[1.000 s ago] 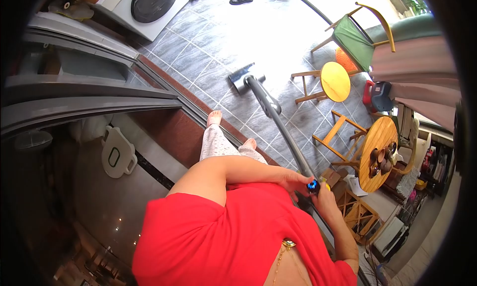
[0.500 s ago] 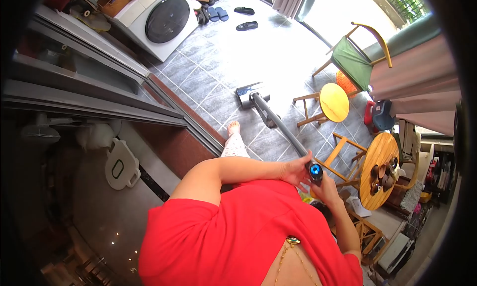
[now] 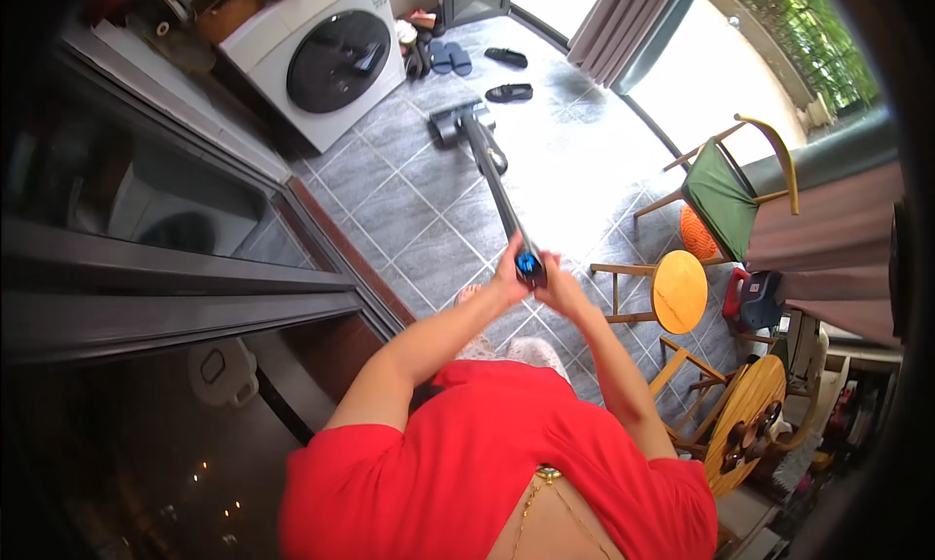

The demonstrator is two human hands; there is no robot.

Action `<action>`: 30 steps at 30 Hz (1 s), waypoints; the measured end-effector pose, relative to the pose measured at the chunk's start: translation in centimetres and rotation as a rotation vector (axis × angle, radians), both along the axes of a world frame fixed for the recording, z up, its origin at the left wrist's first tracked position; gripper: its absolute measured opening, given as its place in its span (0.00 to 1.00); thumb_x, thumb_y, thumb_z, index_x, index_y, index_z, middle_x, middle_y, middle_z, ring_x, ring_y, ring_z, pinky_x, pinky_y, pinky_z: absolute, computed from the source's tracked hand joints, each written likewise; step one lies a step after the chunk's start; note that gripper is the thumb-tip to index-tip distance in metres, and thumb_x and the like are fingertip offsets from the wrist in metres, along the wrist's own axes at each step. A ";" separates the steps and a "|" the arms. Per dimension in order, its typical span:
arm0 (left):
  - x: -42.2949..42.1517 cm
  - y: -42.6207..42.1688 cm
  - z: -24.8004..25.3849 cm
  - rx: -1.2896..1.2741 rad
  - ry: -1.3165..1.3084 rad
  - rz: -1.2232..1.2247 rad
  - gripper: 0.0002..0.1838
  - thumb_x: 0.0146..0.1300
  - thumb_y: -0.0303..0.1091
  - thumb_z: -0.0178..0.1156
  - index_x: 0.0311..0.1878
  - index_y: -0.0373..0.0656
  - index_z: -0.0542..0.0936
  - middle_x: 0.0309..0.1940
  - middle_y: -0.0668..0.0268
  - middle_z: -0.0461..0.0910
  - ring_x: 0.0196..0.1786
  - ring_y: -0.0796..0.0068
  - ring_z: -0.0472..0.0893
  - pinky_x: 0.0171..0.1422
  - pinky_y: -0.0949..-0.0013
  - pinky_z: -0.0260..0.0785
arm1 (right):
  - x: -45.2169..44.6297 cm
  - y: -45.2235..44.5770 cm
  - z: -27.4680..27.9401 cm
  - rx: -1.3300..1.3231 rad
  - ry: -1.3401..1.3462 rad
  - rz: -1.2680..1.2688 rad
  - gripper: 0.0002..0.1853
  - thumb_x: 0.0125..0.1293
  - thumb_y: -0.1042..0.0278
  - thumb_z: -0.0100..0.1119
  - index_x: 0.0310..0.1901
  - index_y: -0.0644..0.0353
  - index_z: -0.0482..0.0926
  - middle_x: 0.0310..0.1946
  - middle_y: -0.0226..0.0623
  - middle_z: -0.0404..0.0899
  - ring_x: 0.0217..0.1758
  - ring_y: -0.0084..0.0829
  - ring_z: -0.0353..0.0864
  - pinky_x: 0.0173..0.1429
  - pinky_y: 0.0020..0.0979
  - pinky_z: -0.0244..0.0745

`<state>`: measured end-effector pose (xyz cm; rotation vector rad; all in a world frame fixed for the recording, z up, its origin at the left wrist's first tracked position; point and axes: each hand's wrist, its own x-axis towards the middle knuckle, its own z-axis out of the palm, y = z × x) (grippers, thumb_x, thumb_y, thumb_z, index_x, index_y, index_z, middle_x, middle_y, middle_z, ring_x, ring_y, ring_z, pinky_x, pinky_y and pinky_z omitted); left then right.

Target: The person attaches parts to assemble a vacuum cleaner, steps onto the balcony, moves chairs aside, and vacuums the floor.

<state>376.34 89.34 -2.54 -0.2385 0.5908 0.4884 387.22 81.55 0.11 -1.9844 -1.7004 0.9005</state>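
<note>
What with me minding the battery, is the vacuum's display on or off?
On: the display glows blue at the near end of the vacuum.

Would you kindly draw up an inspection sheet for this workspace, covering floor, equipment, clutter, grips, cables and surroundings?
Surface: grey tiled floor, washed out by glare in places.
Job's things: stick vacuum, its floor head on the tiles; blue display lit at the upper end.
Clutter: two black shoes and blue slippers on the tiles near the washing machine.
Grips: left grip and right grip, both bare hands, closed on the vacuum's upper end.
Cables: nothing seen.
Surroundings: green-seated chair, round wooden stool and wooden table with brown vessels, all toward the picture's right.
</note>
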 end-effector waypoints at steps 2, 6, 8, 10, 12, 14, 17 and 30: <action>0.4 6.0 -2.0 0.061 0.007 0.007 0.35 0.55 0.63 0.51 0.38 0.30 0.71 0.45 0.42 0.73 0.52 0.49 0.72 0.62 0.52 0.61 | 0.3 7.2 -0.7 -0.007 -0.032 0.016 0.34 0.45 0.69 0.56 0.57 0.64 0.59 0.29 0.59 0.75 0.34 0.57 0.76 0.37 0.47 0.71; 1.4 15.3 -3.3 0.100 0.110 0.035 0.35 0.56 0.64 0.49 0.34 0.30 0.71 0.39 0.41 0.75 0.47 0.47 0.74 0.59 0.52 0.63 | 0.4 15.8 -3.5 0.153 0.023 -0.038 0.30 0.46 0.67 0.57 0.53 0.65 0.62 0.28 0.58 0.76 0.34 0.57 0.76 0.37 0.47 0.71; 1.7 18.0 -3.7 0.111 0.189 0.052 0.36 0.56 0.65 0.48 0.33 0.30 0.70 0.38 0.42 0.75 0.46 0.47 0.74 0.57 0.52 0.64 | 0.4 18.4 -4.6 0.094 0.039 -0.061 0.30 0.46 0.65 0.58 0.53 0.64 0.62 0.29 0.58 0.76 0.35 0.56 0.76 0.39 0.47 0.71; 1.7 19.2 -5.0 0.113 0.204 0.090 0.35 0.56 0.65 0.48 0.34 0.33 0.69 0.36 0.46 0.75 0.42 0.48 0.76 0.53 0.52 0.68 | 0.0 20.2 -5.5 0.077 0.024 -0.086 0.27 0.46 0.65 0.60 0.48 0.64 0.64 0.27 0.54 0.77 0.31 0.51 0.79 0.35 0.44 0.73; 1.6 19.7 -5.6 0.142 0.214 0.156 0.33 0.57 0.65 0.46 0.41 0.37 0.69 0.35 0.49 0.76 0.38 0.52 0.78 0.47 0.52 0.71 | 0.0 20.9 -4.2 -0.052 0.150 -0.114 0.25 0.45 0.66 0.60 0.46 0.64 0.64 0.25 0.51 0.77 0.26 0.46 0.79 0.31 0.41 0.73; 1.7 18.5 -5.6 0.184 0.295 0.125 0.36 0.57 0.66 0.46 0.43 0.34 0.67 0.38 0.46 0.75 0.43 0.51 0.76 0.52 0.53 0.68 | 0.3 20.3 -4.7 -0.181 0.286 -0.164 0.19 0.46 0.70 0.58 0.43 0.62 0.67 0.19 0.42 0.77 0.15 0.28 0.77 0.17 0.28 0.72; 2.8 15.9 -6.7 0.274 0.406 0.072 0.40 0.57 0.67 0.44 0.51 0.33 0.63 0.43 0.46 0.74 0.50 0.52 0.75 0.57 0.54 0.64 | 1.4 17.8 -6.7 -0.135 0.273 -0.169 0.19 0.46 0.70 0.58 0.42 0.63 0.68 0.18 0.41 0.76 0.14 0.29 0.77 0.17 0.29 0.72; 11.5 -5.8 -2.7 0.401 -0.156 -0.959 0.44 0.53 0.76 0.28 0.62 0.52 0.62 0.64 0.65 0.60 0.69 0.61 0.52 0.64 0.33 0.36 | 14.1 -8.8 0.1 -0.110 -0.204 -0.170 0.17 0.44 0.72 0.60 0.36 0.61 0.66 0.28 0.50 0.75 0.35 0.54 0.75 0.36 0.46 0.69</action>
